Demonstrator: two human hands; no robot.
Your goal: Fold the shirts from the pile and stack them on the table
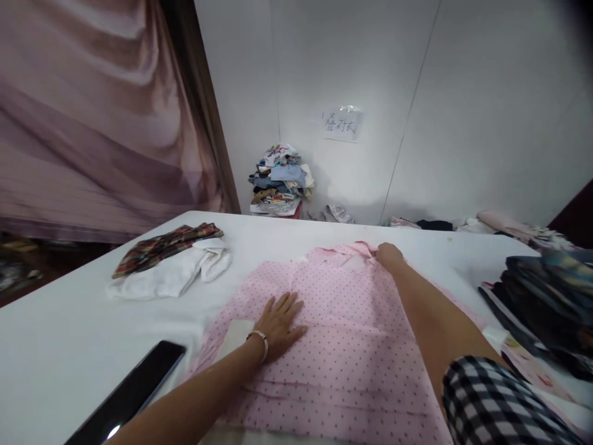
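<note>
A pink shirt with dark dots (343, 334) lies spread flat on the white table (69, 346). My left hand (279, 323) rests palm down on the shirt's left part, fingers apart, a thin bracelet on the wrist. My right hand (388, 254) reaches across to the shirt's far edge by the collar and closes on the fabric there. My right arm, in a black-and-white checked sleeve, crosses over the shirt.
A plaid cloth (167, 246) and a white garment (173, 275) lie at the table's left. A dark phone (134, 390) sits near the front edge. Stacked dark clothes (546, 303) fill the right side. A clothes pile (280, 180) and paper sign (341, 123) are by the far wall.
</note>
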